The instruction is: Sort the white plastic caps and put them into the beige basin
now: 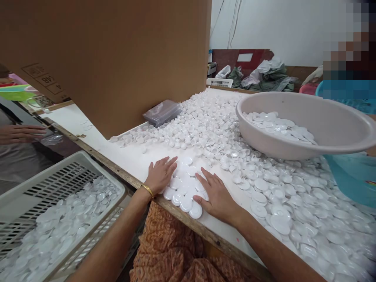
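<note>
Both my hands lie flat on a white table (pixel 132 160), fingers stretched out, on either side of a small cluster of round white plastic caps (pixel 183 192) at the table's near edge. My left hand (pixel 161 174), with a gold bangle on the wrist, presses against the cluster's left side. My right hand (pixel 216 194) rests against its right side, thumb near a cap at the edge. Neither hand grips anything. A much larger heap of the same white caps (pixel 279 188) spreads over the table to the right and back.
A slotted white crate (pixel 44 196) with several caps sits low at my left. A large beige basin (pixel 323 129) holding caps stands on the heap at right, a teal tub (pixel 355 176) beside it. A big cardboard box (pixel 117 58) rises behind. Another person's hand (pixel 20 133) shows far left.
</note>
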Tool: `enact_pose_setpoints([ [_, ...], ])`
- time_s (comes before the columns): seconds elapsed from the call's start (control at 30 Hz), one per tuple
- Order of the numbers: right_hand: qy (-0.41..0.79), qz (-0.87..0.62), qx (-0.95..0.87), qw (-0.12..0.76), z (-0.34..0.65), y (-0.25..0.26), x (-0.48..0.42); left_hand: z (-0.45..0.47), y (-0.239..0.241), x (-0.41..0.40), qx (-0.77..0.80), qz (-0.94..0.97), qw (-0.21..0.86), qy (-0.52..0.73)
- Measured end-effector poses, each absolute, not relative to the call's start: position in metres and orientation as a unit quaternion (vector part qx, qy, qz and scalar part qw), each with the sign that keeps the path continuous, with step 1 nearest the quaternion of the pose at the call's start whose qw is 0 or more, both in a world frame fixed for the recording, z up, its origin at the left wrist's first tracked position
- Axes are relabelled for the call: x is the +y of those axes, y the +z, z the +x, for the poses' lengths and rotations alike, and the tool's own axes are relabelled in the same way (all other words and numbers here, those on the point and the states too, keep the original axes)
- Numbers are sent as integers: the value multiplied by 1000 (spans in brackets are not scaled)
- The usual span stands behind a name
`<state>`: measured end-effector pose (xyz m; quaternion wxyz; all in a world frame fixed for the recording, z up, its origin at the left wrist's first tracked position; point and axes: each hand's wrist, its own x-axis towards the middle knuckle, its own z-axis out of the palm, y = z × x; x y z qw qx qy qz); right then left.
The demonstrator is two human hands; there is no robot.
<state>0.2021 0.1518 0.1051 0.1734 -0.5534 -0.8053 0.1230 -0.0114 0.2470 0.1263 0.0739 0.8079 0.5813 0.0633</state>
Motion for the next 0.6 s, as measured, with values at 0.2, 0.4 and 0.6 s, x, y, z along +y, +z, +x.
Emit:
enact_pose_setpoints([
  [0.2,120,-546,-807,189,203,104,153,17,132,257,500,863,40,56],
  [0.4,120,-532,-816,192,206,102,152,28,125,246,478,877,37,34],
  [0.6,140,-527,-813,205,213,104,153,21,133,250,476,876,65,48],
])
